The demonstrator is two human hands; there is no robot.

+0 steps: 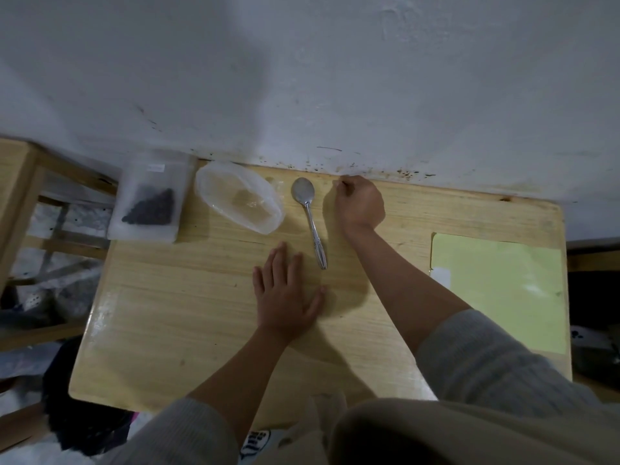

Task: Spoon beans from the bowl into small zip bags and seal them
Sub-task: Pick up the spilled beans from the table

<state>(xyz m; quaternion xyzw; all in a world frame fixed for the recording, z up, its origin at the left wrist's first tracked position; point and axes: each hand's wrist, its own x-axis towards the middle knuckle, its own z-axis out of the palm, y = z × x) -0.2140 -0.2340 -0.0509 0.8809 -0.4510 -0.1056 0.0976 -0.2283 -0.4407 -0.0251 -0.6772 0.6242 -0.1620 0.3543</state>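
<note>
A frosted zip bag (147, 182) with a small heap of dark beans (152, 208) lies at the table's far left corner, partly over the edge. Beside it to the right sits a clear plastic bowl (205, 193) that looks empty. A metal spoon (310, 223) lies on the wood with its bowl toward the wall. My left hand (285, 293) rests flat on the table, fingers straight, just left of the spoon's handle. My right hand (359, 203) is at the table's back edge by the wall, right of the spoon, with its fingers curled; nothing shows in it.
The wooden table (188, 313) stands against a stained white wall (335, 78). A pale yellow-green sheet (496, 290) with a small white label lies at the right side. A wooden frame (20, 182) stands off the left edge, with clutter on the floor below.
</note>
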